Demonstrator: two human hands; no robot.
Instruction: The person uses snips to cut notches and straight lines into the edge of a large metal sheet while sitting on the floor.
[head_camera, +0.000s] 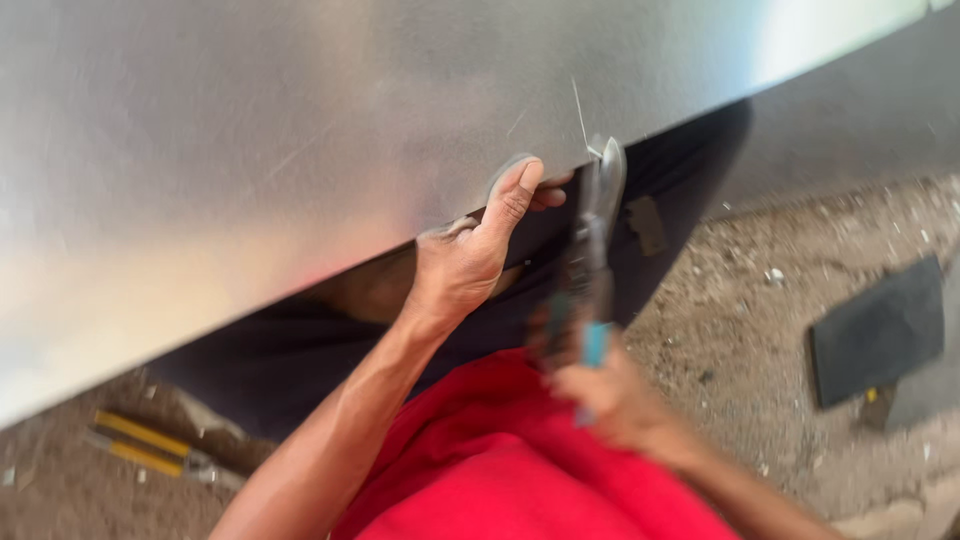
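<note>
A large shiny metal sheet (300, 130) fills the upper left and slopes down toward me. My left hand (470, 250) grips its lower edge, thumb on top and fingers under it. My right hand (605, 395) is shut on blue-handled tin snips (590, 270). The snips point up, and their jaws meet the sheet's edge just right of my left thumb. A thin scribed line runs up the sheet from the jaws. The snips and right hand are blurred.
Yellow-handled pliers (150, 445) lie on the dusty ground at lower left. A dark flat block (878, 330) rests on the gravel at right. My red shirt (500, 470) and dark trousers sit below the sheet.
</note>
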